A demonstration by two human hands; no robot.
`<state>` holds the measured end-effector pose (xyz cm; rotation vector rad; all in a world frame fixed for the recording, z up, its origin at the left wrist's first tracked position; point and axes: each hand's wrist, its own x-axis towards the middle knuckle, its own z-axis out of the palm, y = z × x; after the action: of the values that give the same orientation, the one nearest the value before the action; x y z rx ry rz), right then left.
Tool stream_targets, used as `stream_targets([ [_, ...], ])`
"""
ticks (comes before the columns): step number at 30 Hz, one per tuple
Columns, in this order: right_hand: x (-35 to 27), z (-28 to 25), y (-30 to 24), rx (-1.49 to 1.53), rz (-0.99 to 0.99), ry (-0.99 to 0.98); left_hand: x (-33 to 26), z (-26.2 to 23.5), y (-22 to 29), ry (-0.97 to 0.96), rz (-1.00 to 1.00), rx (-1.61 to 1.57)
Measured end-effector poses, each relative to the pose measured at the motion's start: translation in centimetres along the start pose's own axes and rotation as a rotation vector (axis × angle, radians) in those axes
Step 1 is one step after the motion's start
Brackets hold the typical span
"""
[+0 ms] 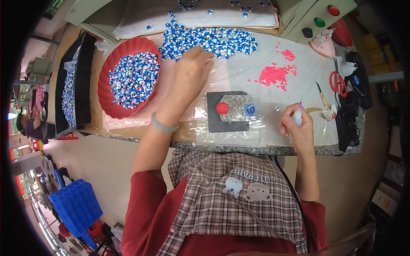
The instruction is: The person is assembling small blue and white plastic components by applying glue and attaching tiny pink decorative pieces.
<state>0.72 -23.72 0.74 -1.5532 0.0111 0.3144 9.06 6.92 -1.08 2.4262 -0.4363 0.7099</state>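
Note:
My left hand [192, 70] reaches forward to the near edge of a heap of small blue and white pieces [209, 39] on the table; its fingers curl over the pieces, and I cannot see whether it holds one. My right hand [297, 123] rests near the table's front edge, closed around a thin pen-like tool [299, 112] with a pink tip pointing up. Between the hands lies a dark grey jig plate [226, 113] bearing a red round piece [222, 108] and a blue round piece [250, 109].
A red scalloped dish [112, 104] full of blue and white pieces sits at the left, beside a black tray [83, 85]. Small pink pieces [273, 76] lie scattered at the right, near red-handled scissors [338, 82]. A control box with coloured buttons [319, 21] stands behind.

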Motion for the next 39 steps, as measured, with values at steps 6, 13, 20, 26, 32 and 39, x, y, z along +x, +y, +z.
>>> stream_targets([
  [6, -0.4, -0.4, 0.3, -0.01, 0.005, 0.008, 1.8, 3.5, -0.4, -0.17, -0.083, 0.094],
  [13, -0.3, -0.3, -0.5, -0.044, -0.017, 0.005, 1.1, 1.8, 0.4, -0.158, -0.33, -0.417],
  [20, 0.3, -0.2, -1.5, 0.062, -0.14, -0.105, -2.4, -2.1, 5.4, -0.347, -0.881, -1.606],
  [26, 0.7, 0.0, -2.2, 0.028, -0.328, -0.071, -4.0, -1.7, 8.1, -0.346, -0.832, -1.749],
  [32, 0.4, 0.7, -3.0, 0.148, -0.367, 0.07, -4.3, -1.7, 9.9, -0.417, -0.762, -1.592],
  [39, -0.4, 2.0, -3.6, -0.122, -0.554, 0.217, -5.0, -1.0, 10.8, -0.337, -0.693, -1.445],
])
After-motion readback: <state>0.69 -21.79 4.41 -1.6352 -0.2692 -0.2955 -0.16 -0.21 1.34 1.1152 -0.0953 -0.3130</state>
